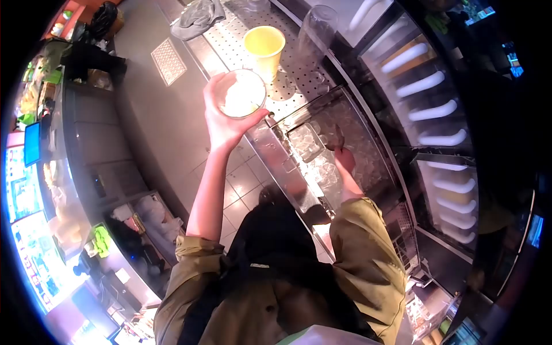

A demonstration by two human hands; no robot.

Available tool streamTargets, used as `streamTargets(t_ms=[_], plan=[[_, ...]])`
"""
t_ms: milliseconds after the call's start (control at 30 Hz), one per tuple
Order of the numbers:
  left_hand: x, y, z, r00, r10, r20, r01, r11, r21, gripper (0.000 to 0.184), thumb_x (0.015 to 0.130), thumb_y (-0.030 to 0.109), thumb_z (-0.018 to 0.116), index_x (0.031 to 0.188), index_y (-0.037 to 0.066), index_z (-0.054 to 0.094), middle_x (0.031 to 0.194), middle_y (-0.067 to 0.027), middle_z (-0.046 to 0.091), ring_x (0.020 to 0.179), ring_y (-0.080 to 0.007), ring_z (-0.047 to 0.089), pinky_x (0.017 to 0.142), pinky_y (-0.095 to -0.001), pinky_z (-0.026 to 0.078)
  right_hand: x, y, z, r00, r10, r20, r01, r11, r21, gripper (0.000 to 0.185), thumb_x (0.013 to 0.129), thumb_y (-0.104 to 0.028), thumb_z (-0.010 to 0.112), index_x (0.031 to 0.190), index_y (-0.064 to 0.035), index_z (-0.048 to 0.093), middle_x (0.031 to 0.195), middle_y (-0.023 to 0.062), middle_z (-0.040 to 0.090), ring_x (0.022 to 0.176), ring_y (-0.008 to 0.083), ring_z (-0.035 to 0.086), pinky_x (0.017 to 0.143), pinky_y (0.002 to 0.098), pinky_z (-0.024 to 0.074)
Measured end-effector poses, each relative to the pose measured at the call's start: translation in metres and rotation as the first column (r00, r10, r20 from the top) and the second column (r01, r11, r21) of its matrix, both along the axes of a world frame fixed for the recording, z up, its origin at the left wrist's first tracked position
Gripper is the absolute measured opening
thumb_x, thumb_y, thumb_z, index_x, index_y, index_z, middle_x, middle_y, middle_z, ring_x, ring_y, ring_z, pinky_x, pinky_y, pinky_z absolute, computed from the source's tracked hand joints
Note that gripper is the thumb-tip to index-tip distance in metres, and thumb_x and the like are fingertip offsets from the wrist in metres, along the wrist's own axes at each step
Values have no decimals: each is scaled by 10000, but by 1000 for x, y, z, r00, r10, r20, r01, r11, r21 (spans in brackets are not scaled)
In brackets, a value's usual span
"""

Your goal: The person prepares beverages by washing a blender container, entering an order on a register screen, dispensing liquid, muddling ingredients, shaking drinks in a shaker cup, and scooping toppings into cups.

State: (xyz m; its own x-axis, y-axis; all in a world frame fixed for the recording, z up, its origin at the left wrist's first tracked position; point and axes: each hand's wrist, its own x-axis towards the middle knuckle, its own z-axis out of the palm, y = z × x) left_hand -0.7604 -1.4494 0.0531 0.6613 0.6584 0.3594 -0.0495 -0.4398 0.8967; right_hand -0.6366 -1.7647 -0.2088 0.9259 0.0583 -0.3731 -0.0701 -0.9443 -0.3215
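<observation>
My left hand (223,123) is wrapped round a clear round cup (242,94) with pale, bright contents, held up left of the metal counter. In the ice bin (368,138), my right hand (346,161) is closed round the handle of a metal scoop (313,144), whose square head lies among the ice cubes. A yellow cup (264,47) stands upright on the perforated drain board (230,29), just beyond the clear cup. Behind it to the right is a large transparent container (319,31).
A grey cloth (197,18) lies at the far end of the counter. White curved handles (421,84) line the dark unit on the right. Shelves and a bright screen (33,144) are on the left. Tiled floor (241,181) shows below my left forearm.
</observation>
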Motion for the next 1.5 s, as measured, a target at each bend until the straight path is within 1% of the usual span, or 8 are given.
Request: streamTargets(t_ms=[167,567,633,700,900,1000,1300,1500], plan=[[3,-19,11,997,-73,29,74,997,-31,920,532,185,882,1277,7,371,1224,-160,504,1151,-255,504,997,-379,407,-7,-35,-17,999,10,46,-29,902,432,482,855,-457,514,774,5,627,676,144,620,633,230,593,609,372,430],[8,-72,14,890,-218,-400,411,761,501,727,565,138,784,1193,-3,447,1040,-186,560,1010,-353,540,889,-441,431,5,-68,222,939,296,-176,-72,668,740,322,854,-306,587,599,-118,533,509,-35,467,444,81,424,418,252,292],[6,-91,33,860,-202,-469,458,712,532,550,516,109,766,1001,11,526,914,-167,582,908,-342,579,812,-440,460,46,-80,176,916,342,-207,-117,725,679,286,863,-315,562,689,-93,611,569,-34,525,486,94,481,456,272,366],[-8,-105,44,846,-207,-492,480,698,531,374,467,81,748,809,26,605,788,-148,603,807,-330,617,736,-439,488,3,-32,305,879,448,-164,-379,864,333,454,854,-441,553,575,-85,594,485,-19,502,398,97,449,377,252,321],[-16,-116,4,868,-310,-388,481,722,497,990,442,170,857,1296,-18,391,1251,-183,482,1176,-353,449,1022,-456,334,-21,20,377,681,732,-22,-718,663,-212,390,787,-381,639,682,-10,696,586,150,630,578,235,645,594,354,500],[-33,-87,11,946,-213,-244,307,830,466,954,494,201,866,1289,2,377,1220,-190,491,1160,-364,461,1012,-459,351,-24,-13,412,865,501,-35,-500,865,31,414,767,-396,664,657,3,685,564,157,619,556,211,636,567,345,494],[-203,-71,44,958,-77,-275,120,982,144,928,565,359,844,1306,46,381,1231,-179,501,1147,-334,503,969,-402,423,-32,100,167,621,749,-232,-704,402,-585,343,782,-316,638,1050,-110,696,1102,105,666,1036,276,636,827,387,517],[-247,-137,47,824,-466,-323,471,879,-68,908,574,330,848,1322,69,405,1227,-162,524,1158,-307,520,984,-389,429,-94,70,152,805,583,113,-592,802,83,300,800,-365,596,925,-102,672,930,164,676,935,349,639,821,422,511]])
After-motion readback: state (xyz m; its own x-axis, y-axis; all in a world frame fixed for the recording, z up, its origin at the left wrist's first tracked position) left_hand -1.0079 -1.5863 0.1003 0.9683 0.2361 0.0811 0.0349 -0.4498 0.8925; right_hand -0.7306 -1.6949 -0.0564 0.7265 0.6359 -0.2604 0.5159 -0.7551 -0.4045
